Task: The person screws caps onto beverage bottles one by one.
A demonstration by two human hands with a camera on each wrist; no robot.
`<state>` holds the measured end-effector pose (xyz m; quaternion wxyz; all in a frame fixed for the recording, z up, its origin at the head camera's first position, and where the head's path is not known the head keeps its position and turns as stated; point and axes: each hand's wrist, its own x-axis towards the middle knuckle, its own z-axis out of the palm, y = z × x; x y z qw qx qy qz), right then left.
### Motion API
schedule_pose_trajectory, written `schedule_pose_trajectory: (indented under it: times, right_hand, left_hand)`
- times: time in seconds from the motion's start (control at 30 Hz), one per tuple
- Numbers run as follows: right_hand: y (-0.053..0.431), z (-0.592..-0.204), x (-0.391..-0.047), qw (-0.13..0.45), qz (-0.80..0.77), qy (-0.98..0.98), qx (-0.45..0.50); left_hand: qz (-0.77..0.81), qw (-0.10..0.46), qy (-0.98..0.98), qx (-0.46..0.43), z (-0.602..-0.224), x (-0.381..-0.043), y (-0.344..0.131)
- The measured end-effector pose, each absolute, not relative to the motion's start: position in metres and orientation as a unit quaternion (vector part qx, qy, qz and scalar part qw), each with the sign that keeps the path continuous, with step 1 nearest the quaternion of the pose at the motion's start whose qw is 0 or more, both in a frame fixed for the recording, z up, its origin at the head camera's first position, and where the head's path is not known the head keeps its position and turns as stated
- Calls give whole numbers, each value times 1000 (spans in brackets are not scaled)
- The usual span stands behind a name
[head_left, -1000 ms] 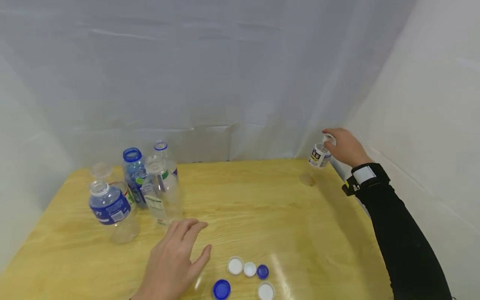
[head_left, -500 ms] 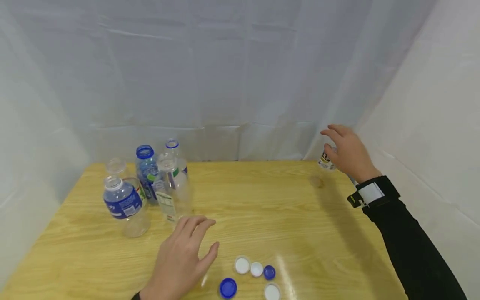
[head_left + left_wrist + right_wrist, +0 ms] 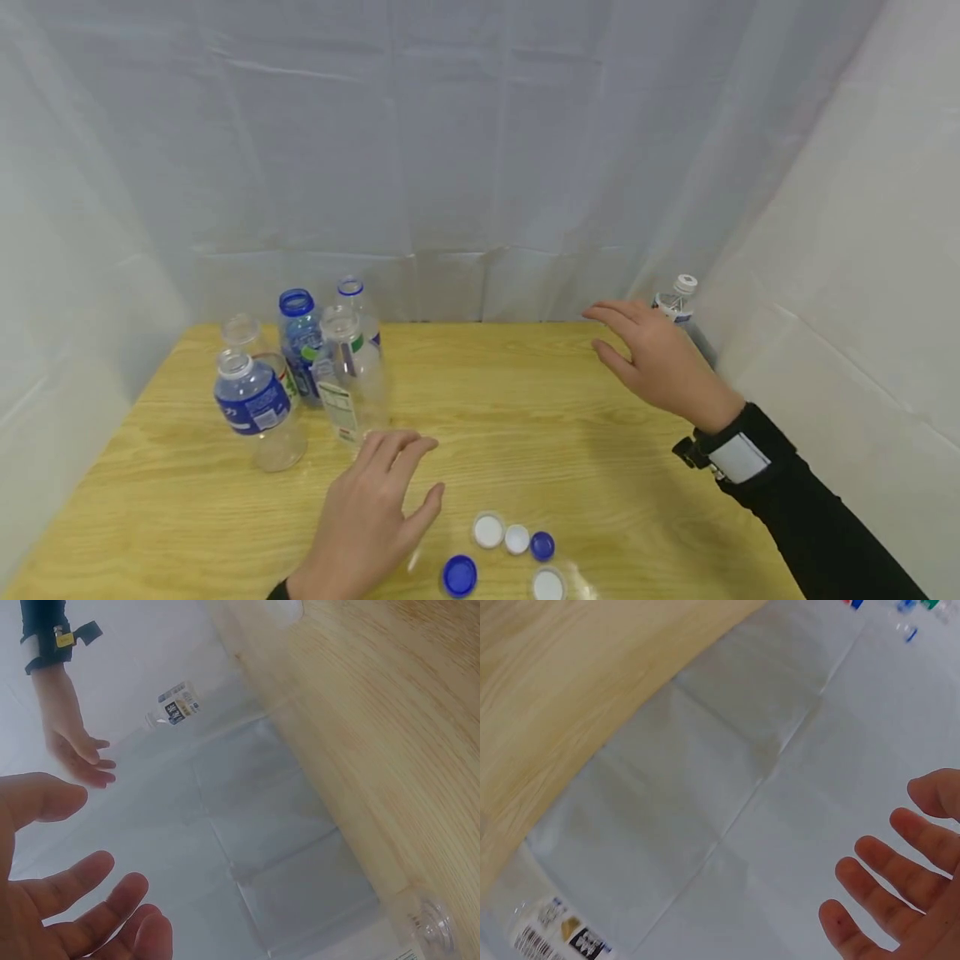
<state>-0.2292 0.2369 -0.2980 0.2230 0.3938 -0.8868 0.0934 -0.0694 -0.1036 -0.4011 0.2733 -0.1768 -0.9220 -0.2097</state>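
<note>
At the far right corner stands a clear plastic bottle [image 3: 684, 287] with a white cap and a white label; my right hand hides its lower part in the head view. My right hand [image 3: 660, 358] hangs in front of that bottle, fingers extended, holding nothing. In the right wrist view, the bottle's label [image 3: 559, 937] shows apart from the fingers. My left hand [image 3: 367, 517] hovers over the table with loose, spread fingers and nothing in it. Just beyond it stands a clear uncapped bottle [image 3: 360, 383]. To its right lie a large blue cap [image 3: 460, 576] and a white cap [image 3: 488, 530].
More uncapped bottles stand at the left, including a blue-labelled bottle [image 3: 255, 404] and a blue-tinted bottle [image 3: 300, 342]. A small white cap [image 3: 517, 539], a small blue cap [image 3: 542, 546] and another white cap [image 3: 548, 584] lie near the front. White sheeting [image 3: 450, 167] encloses the wooden table [image 3: 480, 400].
My right hand has let go of the capped bottle and come away from it toward the left. The bottle now stands by itself in the corner. My left hand stays nearly still.
</note>
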Motion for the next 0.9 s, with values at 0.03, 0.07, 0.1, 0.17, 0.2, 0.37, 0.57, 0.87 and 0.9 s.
schedule_pose_trajectory:
  times: [0.03,0.07,0.1,0.17,0.2,0.37,0.57,0.87,0.9]
  right_hand:
    - [234,-299,-224,218,94,-886,399]
    - [231,-300,-220,215,94,-884,405]
    - [229,-302,-215,214,97,-880,412]
    - [224,-305,-208,215,101,-872,429]
    - [222,-306,-204,214,104,-868,435]
    - [210,-314,-182,187,117,-861,458]
    - [194,-325,-161,158,119,-846,495]
    - [183,-344,-133,127,137,-835,518]
    - [183,-347,-131,121,138,-836,517]
  left_hand:
    - [-210,273,-922,-177,-401,-69,-103]
    - [-210,272,-922,-177,-401,-70,-103]
    - [-209,272,-922,-177,-402,-70,-103]
    - [-209,273,-922,-178,-402,-70,-102]
    - [-208,272,-923,-177,-402,-70,-102]
    - [-209,267,-925,-174,-401,-71,-101]
    - [-207,267,-925,-171,-399,-71,-102]
    - [-202,267,-925,-182,-400,-70,-100]
    - [-203,266,-924,-183,-400,-70,-100]
